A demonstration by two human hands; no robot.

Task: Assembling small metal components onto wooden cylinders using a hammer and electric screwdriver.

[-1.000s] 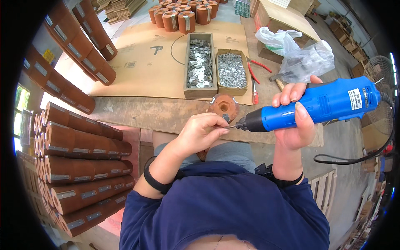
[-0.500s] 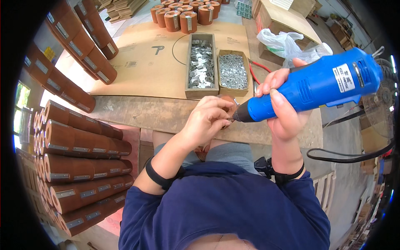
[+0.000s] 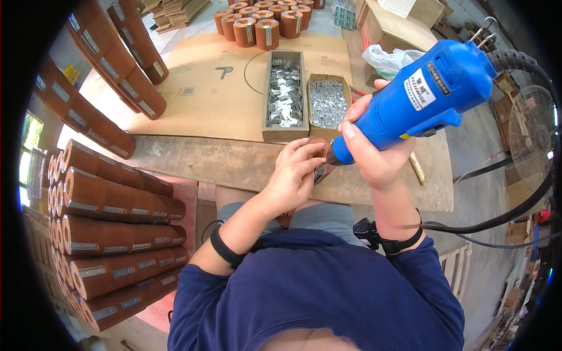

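Observation:
A blue electric screwdriver (image 3: 430, 88) is in my right hand (image 3: 377, 155), fingers wrapped round its body. It slants down to the left, its dark nose close to the fingertips of my left hand (image 3: 293, 178). My left hand is closed on a small brown cylinder (image 3: 319, 144) at the bench's near edge, largely hidden by the fingers. A small grey metal piece (image 3: 319, 172) shows beside those fingers. The screwdriver's tip and whatever it touches cannot be made out.
On the bench, a wooden box (image 3: 285, 133) holds metal plates, and a carton (image 3: 311, 118) holds small screws. Brown cylinders (image 3: 267, 34) stand at the back; stacked brown tubes (image 3: 111, 203) fill the left. A wooden stick (image 3: 418, 168) and a black cable (image 3: 497, 222) are at right.
The screwdriver has swung steeper, its back end moving left and up, and its nose has shifted slightly left. The grey metal piece and the wooden stick have come into sight.

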